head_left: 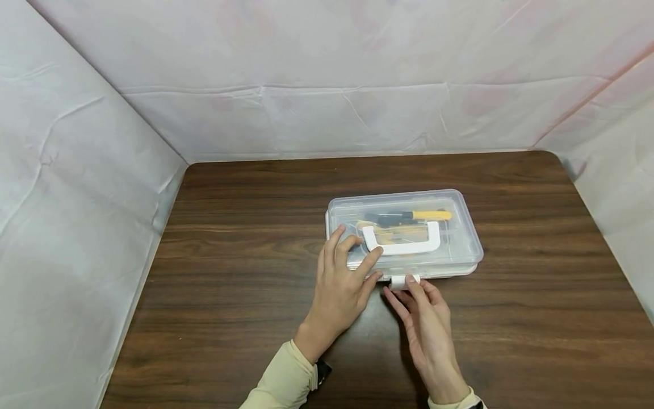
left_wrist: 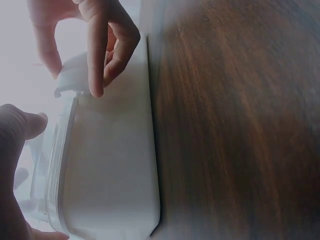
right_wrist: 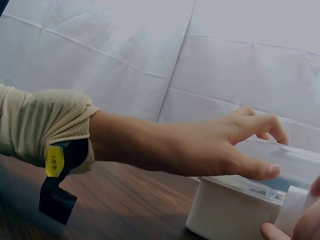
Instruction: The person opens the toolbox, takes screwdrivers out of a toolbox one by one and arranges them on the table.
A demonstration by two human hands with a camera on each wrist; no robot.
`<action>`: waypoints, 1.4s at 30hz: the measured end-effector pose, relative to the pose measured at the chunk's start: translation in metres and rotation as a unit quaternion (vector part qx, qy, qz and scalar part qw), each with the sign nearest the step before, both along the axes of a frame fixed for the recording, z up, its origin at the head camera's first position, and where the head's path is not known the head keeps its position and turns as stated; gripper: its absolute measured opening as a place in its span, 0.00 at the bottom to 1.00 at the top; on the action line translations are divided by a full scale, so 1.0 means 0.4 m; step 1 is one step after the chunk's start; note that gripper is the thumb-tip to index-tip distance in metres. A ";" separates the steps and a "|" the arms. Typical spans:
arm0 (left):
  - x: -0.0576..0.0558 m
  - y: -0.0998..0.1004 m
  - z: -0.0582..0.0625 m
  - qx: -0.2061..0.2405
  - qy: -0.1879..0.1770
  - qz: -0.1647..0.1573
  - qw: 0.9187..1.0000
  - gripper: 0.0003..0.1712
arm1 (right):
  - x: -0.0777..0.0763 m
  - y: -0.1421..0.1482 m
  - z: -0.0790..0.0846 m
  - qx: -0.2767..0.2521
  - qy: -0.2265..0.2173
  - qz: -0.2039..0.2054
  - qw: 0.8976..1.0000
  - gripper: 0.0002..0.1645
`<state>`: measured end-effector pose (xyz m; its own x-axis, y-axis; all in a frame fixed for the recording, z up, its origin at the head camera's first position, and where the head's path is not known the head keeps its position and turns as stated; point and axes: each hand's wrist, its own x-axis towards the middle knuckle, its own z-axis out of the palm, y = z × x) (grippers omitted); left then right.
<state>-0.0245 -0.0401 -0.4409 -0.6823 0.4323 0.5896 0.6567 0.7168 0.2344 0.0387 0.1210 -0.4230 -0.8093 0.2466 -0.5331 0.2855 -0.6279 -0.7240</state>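
Note:
On the brown table sits a white plastic box (left_wrist: 110, 160) with a clear lid (head_left: 462, 244) and a white carrying handle (head_left: 409, 249) on top. Through the lid show a tool with a yellow and dark handle (head_left: 431, 215) and some yellowish items, too blurred to name. My left hand (head_left: 339, 292) rests on the lid's front left part, its fingers spread. At the middle of the front edge, my right hand (head_left: 429, 324) pinches the white latch (head_left: 398, 282) between thumb and fingers. In the left wrist view the latch's hooked end stands slightly away from the box's side.
The wooden table (head_left: 245, 255) extends around the box on all sides. White sheeting (head_left: 317, 119) hangs behind it and along the left and right edges. A black strap with a yellow tag (right_wrist: 54, 161) circles the left wrist over the sleeve.

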 end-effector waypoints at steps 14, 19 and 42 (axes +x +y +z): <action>0.000 -0.001 0.000 0.002 0.004 0.000 1.000 0.22 | 0.034 0.009 -0.023 0.106 0.021 0.012 0.994 0.17; -0.001 -0.002 0.000 0.003 0.005 0.000 1.000 0.22 | 0.043 0.013 -0.029 0.142 0.036 0.023 0.989 0.17; -0.001 -0.003 0.000 0.001 0.005 -0.004 1.000 0.23 | 0.056 0.020 -0.110 0.534 0.063 0.075 0.840 0.31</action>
